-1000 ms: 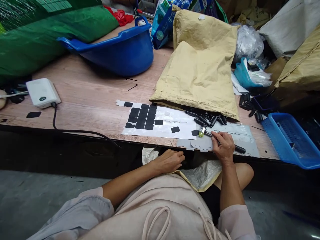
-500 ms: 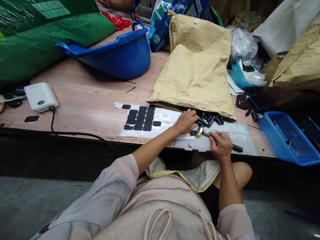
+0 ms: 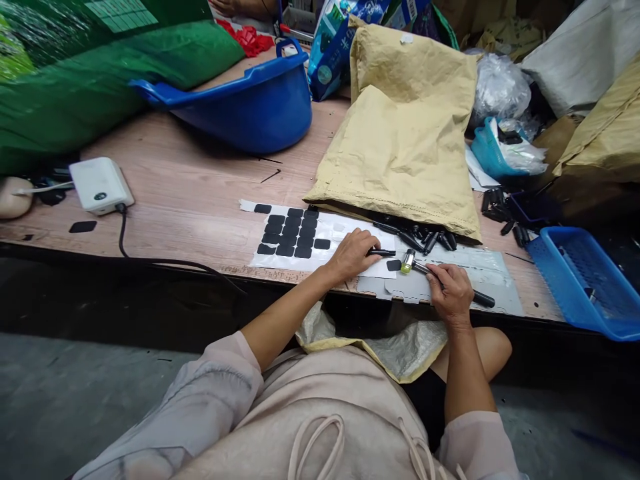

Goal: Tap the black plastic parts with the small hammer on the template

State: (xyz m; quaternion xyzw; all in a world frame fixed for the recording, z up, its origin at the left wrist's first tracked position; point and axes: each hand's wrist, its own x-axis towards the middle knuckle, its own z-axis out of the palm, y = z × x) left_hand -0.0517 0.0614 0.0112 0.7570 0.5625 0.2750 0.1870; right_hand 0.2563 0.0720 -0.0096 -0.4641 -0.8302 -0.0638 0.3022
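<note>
Lower centre-right of frame: half a second earlier the left hand [image 3: 354, 253] was at the pile of black pieces [image 3: 431, 241]; by this moment it had drawn back leftward with one slim black piece [image 3: 384, 253], held over the white sheet [image 3: 340, 240]. Left fingers nearly closed, pinching its left end; right end free, near the hammer [image 3: 407, 261] head. Right hand [image 3: 451, 290] unchanged, fingers wrapped round the handle. Judged meaning: one piece singled out, hammer at hand, no blow yet on it.
</note>
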